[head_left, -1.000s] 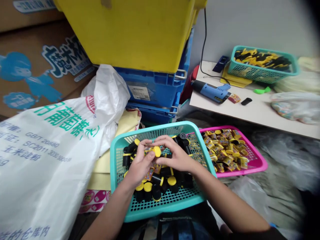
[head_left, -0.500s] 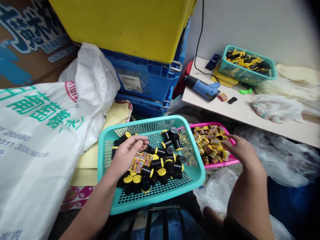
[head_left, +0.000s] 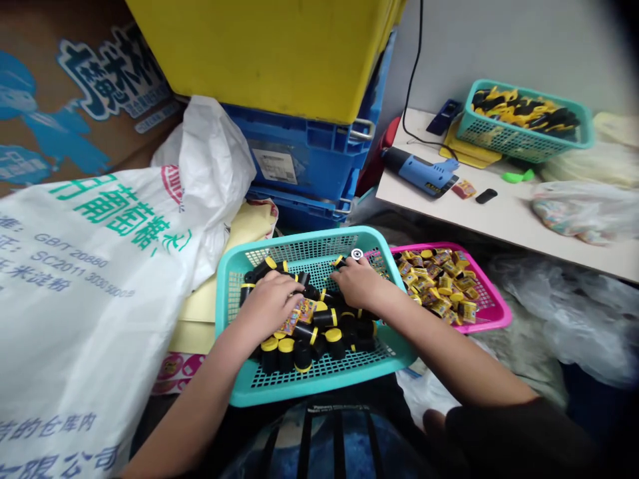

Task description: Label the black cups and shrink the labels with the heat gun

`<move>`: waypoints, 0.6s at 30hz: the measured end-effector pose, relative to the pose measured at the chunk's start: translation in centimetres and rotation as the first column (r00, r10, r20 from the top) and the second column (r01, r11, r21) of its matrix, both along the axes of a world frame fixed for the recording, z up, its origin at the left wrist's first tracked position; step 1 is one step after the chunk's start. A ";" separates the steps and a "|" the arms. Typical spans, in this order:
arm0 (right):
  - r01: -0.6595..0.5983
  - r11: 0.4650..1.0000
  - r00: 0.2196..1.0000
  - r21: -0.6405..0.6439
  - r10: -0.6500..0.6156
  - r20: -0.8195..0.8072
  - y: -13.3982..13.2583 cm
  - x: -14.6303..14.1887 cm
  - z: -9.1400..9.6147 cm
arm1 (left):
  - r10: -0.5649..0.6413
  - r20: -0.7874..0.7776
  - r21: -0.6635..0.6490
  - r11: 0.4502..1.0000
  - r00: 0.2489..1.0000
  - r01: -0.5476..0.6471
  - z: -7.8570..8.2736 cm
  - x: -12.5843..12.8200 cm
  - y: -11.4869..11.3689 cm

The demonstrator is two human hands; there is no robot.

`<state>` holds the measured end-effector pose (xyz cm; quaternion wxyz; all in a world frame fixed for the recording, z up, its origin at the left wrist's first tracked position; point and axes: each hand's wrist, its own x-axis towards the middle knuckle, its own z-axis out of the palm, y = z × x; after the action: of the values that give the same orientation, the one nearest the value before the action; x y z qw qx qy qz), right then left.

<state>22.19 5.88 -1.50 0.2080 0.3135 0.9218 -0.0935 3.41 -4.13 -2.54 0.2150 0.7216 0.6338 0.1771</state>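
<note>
Yellow-capped black canisters (head_left: 334,342) are being held loose in the teal basket (head_left: 319,386), with left hand (head_left: 269,303) and right hand (head_left: 367,283) being held half-curled over them; best if they're being separated gently, one by one. Whatever's underneath is being hidden, so grip can't be told. Farther back, the pink basket (head_left: 492,313) is being partly blocked.

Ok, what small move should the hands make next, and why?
I'd probably close the right hand on a yellow-capped black plastic cylinder beside it: that hand is down among several in the rectangular turquoise plastic basket, with no clear grip showing.
</note>
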 end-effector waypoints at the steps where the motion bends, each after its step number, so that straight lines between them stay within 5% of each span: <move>1: -0.004 1.000 1.000 -0.002 0.004 0.010 0.1 0.0 0.0 | 0.012 -0.026 -0.015 1.000 1.000 -0.013 0.1 0.0 -0.1; 4: -0.015 1.000 0.999 -0.003 0.015 -0.028 0.3 0.3 0.1 | 0.020 -0.097 -0.063 0.998 0.995 -0.026 0.0 0.2 -0.2; 7: 0.104 0.992 0.963 -0.077 -0.120 -0.241 0.7 1.3 0.3 | -0.007 -0.103 -0.073 0.997 0.995 -0.001 -0.4 0.7 0.3; 14: 0.131 0.909 0.671 -0.395 -0.374 -0.640 -0.4 3.9 2.6 | 0.231 0.232 -0.178 0.965 0.945 -0.192 0.0 -0.9 1.0; 18: 0.113 0.854 0.599 -0.508 -0.466 -0.651 -1.7 3.3 2.6 | 0.192 0.163 -0.085 0.980 0.968 -0.180 1.9 -1.8 -0.5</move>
<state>25.48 4.13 1.06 -0.1511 0.3428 0.8149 -0.4422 1.62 -4.62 -0.64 0.2759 0.6332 0.6837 0.2355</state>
